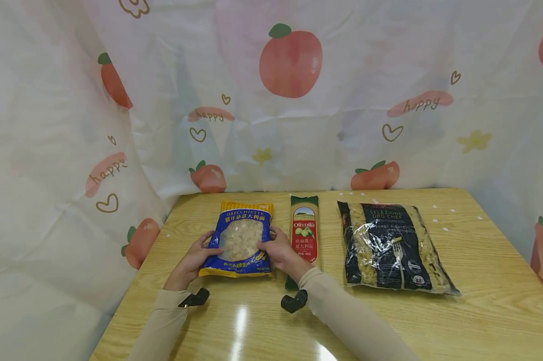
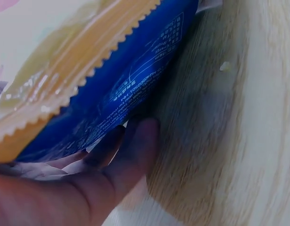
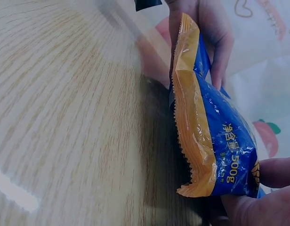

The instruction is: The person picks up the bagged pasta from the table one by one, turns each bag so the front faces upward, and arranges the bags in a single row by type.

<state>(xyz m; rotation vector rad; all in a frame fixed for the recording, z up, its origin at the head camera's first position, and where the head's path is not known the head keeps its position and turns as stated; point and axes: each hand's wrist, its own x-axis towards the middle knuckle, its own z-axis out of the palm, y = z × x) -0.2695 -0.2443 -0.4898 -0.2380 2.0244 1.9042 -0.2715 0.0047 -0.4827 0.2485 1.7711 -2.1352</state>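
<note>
A blue and yellow bag of orecchiette pasta (image 1: 241,240), with a see-through window, is held between both hands near the table's left side. My left hand (image 1: 194,258) grips its left edge, thumb on the front. At the opposite edge, my right hand (image 1: 282,248) grips the bag, its thumb also over the front. From the left wrist, the printed underside of the bag (image 2: 121,89) tilts up from the wood, with fingers (image 2: 135,146) beneath it. The right wrist view shows the crimped yellow end of the bag (image 3: 194,127) close over the table.
A narrow red and green pack of Olivoilà pasta (image 1: 305,233) lies just right of the right hand. Farther right is a large black and clear bag of penne (image 1: 388,245). A printed white curtain (image 1: 325,145) hangs behind the wooden table (image 1: 262,331). Small pale specks dot the tabletop.
</note>
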